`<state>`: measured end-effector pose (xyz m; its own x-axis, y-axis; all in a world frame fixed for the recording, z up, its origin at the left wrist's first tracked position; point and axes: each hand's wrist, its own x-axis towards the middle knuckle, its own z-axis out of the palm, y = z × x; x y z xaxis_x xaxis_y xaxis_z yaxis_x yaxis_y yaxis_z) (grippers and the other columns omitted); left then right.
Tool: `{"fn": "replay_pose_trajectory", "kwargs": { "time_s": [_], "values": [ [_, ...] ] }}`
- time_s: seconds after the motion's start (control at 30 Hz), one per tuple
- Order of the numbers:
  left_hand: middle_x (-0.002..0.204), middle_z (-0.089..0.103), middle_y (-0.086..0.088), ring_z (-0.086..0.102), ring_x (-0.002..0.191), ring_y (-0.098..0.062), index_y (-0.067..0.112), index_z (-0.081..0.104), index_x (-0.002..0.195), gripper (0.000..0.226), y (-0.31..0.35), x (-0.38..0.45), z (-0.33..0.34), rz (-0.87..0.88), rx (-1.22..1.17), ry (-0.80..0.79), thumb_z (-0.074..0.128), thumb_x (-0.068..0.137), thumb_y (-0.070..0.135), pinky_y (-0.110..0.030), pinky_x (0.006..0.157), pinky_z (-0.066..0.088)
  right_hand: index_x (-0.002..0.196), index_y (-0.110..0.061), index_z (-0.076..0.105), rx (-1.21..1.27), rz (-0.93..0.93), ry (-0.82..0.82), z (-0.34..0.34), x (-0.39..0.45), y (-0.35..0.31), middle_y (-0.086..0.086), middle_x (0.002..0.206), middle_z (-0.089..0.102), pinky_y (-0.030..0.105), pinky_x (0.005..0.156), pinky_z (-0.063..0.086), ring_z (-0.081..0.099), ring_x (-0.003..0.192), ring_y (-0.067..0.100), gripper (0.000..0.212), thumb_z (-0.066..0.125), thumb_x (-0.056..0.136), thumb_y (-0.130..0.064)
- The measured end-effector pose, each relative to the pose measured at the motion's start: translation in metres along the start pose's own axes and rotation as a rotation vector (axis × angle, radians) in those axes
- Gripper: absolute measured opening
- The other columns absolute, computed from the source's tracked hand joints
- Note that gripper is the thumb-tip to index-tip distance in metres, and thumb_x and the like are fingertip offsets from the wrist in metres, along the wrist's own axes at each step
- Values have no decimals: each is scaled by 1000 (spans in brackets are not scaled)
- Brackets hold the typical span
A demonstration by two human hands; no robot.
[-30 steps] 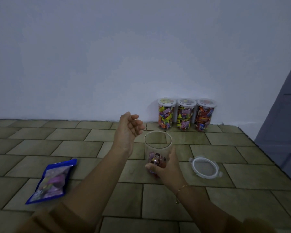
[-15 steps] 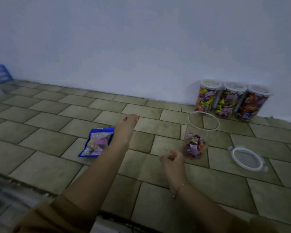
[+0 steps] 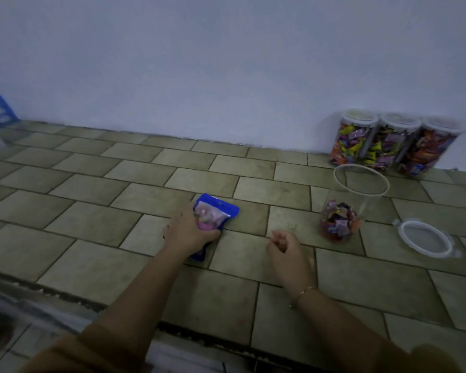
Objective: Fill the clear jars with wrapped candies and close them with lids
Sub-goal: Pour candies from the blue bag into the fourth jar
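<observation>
My left hand (image 3: 190, 232) grips the blue candy bag (image 3: 214, 216) on the floor; my right hand (image 3: 284, 247) hangs loosely curled, holding nothing. Next, I judge: lift the bag to the barely filled open jar (image 3: 343, 211), its lid (image 3: 425, 241) lying beside it.

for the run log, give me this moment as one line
left hand grips candy bag | right hand empty | open jar part filled | lid off

Tiled floor (image 3: 97, 224): candy bag (image 3: 215, 211), open jar (image 3: 345, 214), lid (image 3: 425, 239), 3 full jars (image 3: 388, 144) (by wall).
</observation>
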<state>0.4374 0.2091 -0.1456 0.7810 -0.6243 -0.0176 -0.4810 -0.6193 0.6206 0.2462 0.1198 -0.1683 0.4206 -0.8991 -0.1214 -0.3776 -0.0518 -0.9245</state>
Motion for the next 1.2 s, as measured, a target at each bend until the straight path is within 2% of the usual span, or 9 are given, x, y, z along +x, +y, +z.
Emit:
{"fn": "replay_pose_trajectory", "kwargs": {
  "time_s": [0.13,0.23,0.3,0.4,0.5,0.6,0.8,1.0,1.2],
  "values": [
    [130,53,0,50,118,-18,19,38,138,92,21,-18,10,362,-127,-133,85,61,30,-32,100,38,124,-18,56,180,24,-21,-7,0,-8,-3,117,61,28,100,44,56,104,8,38,55,92,-39],
    [138,43,3,36,131,-17,24,23,146,99,36,-24,22,513,54,-242,79,65,35,-47,117,13,113,-12,63,305,-18,-55,-20,-5,-11,-4,100,65,4,71,45,59,85,-1,27,49,96,-29],
    [145,31,2,22,137,-15,25,10,149,103,47,-29,30,589,236,-280,74,70,36,-50,117,-6,106,-5,66,425,9,-16,-28,-5,-6,1,94,68,6,64,48,63,76,1,22,52,95,-19],
    [147,24,1,17,140,-18,23,0,150,116,65,-39,42,655,364,-278,74,65,53,-53,114,-14,95,-3,66,508,56,-26,-37,-6,0,8,85,67,11,61,51,64,66,5,14,53,92,-7],
    [149,24,-2,17,141,-21,22,-2,150,128,78,-46,53,641,443,-288,69,57,73,-56,114,-11,92,-1,66,601,80,-72,-43,-9,6,15,89,68,19,66,52,62,78,21,15,54,91,-7],
    [153,20,0,13,143,-20,24,2,150,132,88,-47,56,627,389,-330,69,50,79,-55,115,-9,104,0,66,675,116,-111,-51,-7,12,14,101,71,25,75,53,66,92,23,27,50,94,-21],
    [146,29,2,22,138,-17,22,16,146,125,98,-46,59,627,277,-395,77,48,71,-47,118,-1,101,-3,66,742,142,-120,-60,-5,14,13,99,71,26,75,55,66,88,19,30,42,99,-20],
    [139,37,5,33,128,-14,26,26,144,118,103,-41,64,653,136,-425,86,47,57,-32,111,29,100,5,63,848,168,-138,-71,1,17,21,103,66,39,87,49,62,92,28,30,37,98,-10],
    [137,39,10,35,126,-11,30,31,139,112,108,-42,65,649,204,-481,83,45,62,-31,108,32,106,10,57,903,178,-162,-71,4,24,27,105,63,37,81,54,62,94,31,23,42,95,-4]
  ]
}}
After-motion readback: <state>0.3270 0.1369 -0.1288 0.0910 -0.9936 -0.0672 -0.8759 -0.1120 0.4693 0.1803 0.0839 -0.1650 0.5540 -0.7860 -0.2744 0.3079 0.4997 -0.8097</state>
